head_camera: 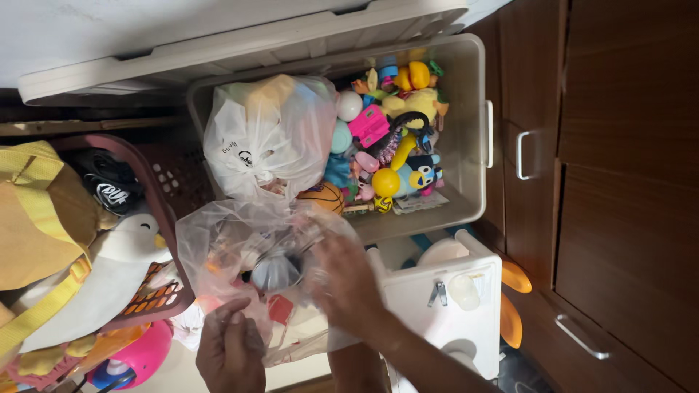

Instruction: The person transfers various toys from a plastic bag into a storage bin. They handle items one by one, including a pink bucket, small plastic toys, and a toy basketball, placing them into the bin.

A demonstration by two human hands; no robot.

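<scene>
Below toy bin [466, 131], left hand [231, 353] pinched clear bag [247, 255], right hand [346, 280] gripped its side; two bags counted, second white bag [266, 138]

The right hand [349, 280] is motion-blurred inside the clear bag [240, 247], whose contents blur; the bottom edge crops the left hand [231, 356].

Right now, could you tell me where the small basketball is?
In the head view, the small basketball lies in the beige bin, near its front edge, just right of the white tied bag and above the clear bag.
</scene>
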